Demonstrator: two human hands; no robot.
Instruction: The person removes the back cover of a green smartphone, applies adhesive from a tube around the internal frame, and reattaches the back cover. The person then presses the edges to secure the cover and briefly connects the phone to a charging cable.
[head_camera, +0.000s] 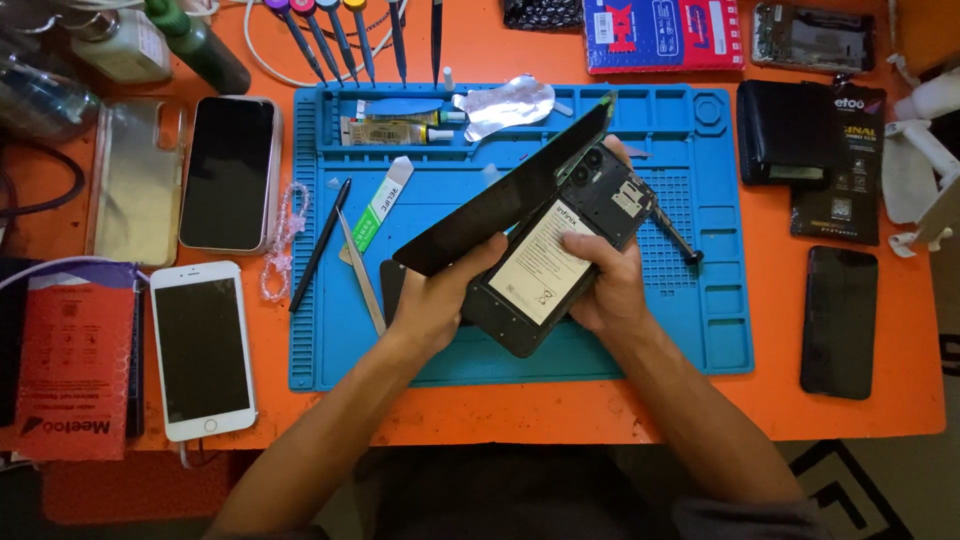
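An opened black phone body (560, 265) with its white-labelled battery showing is held over the blue repair mat (700, 330). My right hand (605, 285) grips that body from the right side, thumb on the battery. My left hand (440, 300) holds the lower end of the black screen panel (510, 190), which is lifted and tilted up away from the body, hinged along its far edge.
On the mat lie tweezers (362, 270), a black spudger (320, 245), a glue tube (395, 130) and a foil piece (510, 103). Two phones (228, 172) (203, 348) and a clear case (135, 180) lie left; a dark phone (838, 320) and a black wallet (788, 132) lie right. Screwdrivers (340, 35) sit at the back.
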